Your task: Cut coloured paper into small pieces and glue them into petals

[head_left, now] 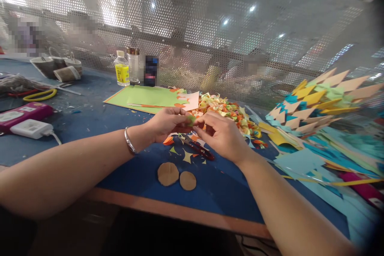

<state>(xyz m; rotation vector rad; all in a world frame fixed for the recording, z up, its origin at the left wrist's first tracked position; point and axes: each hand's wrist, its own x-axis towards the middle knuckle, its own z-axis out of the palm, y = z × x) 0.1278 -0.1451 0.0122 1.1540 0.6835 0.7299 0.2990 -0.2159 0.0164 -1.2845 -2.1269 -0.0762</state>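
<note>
Between my two hands is a small green paper piece [191, 119], pinched from both sides. My left hand [168, 123], with a silver bangle on its wrist, grips its left edge. Fingers of my right hand [220, 134] close on the right edge. Below them lie dark red-handled scissors [202, 151], partly hidden, among paper scraps such as a pale star-shaped offcut [187, 156]. Two round cardboard discs [168, 174] rest near the table's front edge. Just beyond my hands is a heap of small curled paper pieces [228, 112] in orange, yellow and green.
Green paper sheets [144, 98] lie behind my left hand. A yellow-labelled bottle [121, 70] and a clear jar [134, 68] stand at the back. Spiky layered paperwork [315, 102] and blue sheets [300, 164] occupy the right. A magenta power strip [30, 114] is at left. Perforated metal panelling closes the back.
</note>
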